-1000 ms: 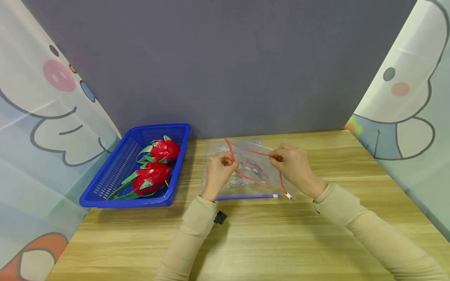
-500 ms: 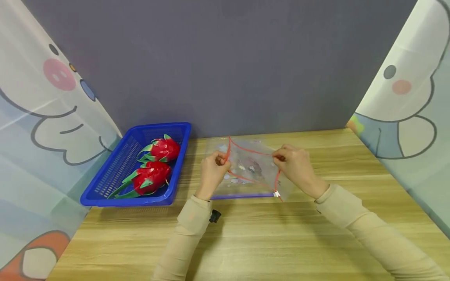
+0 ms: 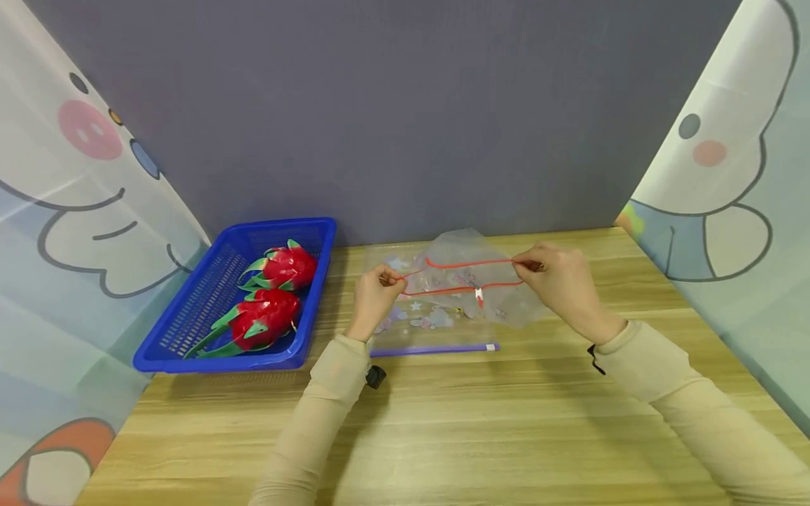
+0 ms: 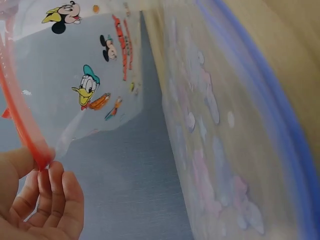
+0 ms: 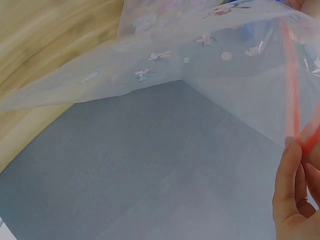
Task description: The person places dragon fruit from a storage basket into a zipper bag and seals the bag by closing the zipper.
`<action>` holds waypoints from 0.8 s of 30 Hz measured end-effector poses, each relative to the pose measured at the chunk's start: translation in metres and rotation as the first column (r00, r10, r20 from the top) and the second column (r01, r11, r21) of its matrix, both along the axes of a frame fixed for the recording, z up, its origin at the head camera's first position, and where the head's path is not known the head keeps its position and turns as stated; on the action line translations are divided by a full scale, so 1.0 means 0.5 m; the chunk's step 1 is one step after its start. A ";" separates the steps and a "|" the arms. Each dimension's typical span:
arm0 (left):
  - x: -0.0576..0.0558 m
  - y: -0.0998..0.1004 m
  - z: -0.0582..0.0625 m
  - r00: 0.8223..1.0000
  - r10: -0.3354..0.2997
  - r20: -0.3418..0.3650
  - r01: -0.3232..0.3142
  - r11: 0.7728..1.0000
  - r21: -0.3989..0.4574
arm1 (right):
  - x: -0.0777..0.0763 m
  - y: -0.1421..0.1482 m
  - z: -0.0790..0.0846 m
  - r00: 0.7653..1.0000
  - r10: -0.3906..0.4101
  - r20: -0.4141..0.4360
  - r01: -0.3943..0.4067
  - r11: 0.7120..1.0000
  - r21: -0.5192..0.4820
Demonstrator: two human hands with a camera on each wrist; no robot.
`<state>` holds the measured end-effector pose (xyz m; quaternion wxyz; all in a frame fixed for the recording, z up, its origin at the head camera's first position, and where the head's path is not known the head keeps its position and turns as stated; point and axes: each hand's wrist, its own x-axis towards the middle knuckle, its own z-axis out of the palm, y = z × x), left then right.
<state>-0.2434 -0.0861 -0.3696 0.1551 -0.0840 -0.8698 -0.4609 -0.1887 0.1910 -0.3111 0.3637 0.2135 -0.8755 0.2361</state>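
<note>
A clear zip bag (image 3: 468, 247) with a red zip edge and cartoon prints is stretched between both hands, its mouth spread apart. My left hand (image 3: 375, 299) pinches one end of the red edge between thumb and forefinger; in the left wrist view the fingertips (image 4: 44, 161) grip it closely. At the opposite end, my right hand (image 3: 563, 284) pinches the edge too. A white slider (image 3: 479, 293) hangs on the near red strip between them. Beneath lies another clear bag (image 3: 430, 337) with a purple zip edge (image 4: 280, 105), flat on the wooden table.
To the left stands a blue plastic basket (image 3: 316, 299) holding two red dragon fruits (image 3: 266, 320) with green tips. A grey panel (image 3: 405, 119) rises behind the wooden table (image 3: 455, 429). Printed cartoon curtains (image 3: 728, 211) flank both sides.
The hands have moved farther apart, the right one going right. The red edge has turned from slanted to nearly level, and its slider has shifted up and left. The purple-edged bag stays put.
</note>
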 end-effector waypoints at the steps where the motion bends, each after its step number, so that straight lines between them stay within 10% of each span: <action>1: -0.004 -0.001 0.002 1.000 -0.008 -0.002 0.008 1.000 0.000 | -0.001 0.003 0.004 1.000 0.000 0.002 0.000 1.000 -0.003; 24: -0.022 -0.009 -0.030 0.975 -0.115 0.189 0.119 0.993 -0.010 | -0.048 -0.002 -0.021 0.924 0.022 0.383 0.054 0.981 -0.186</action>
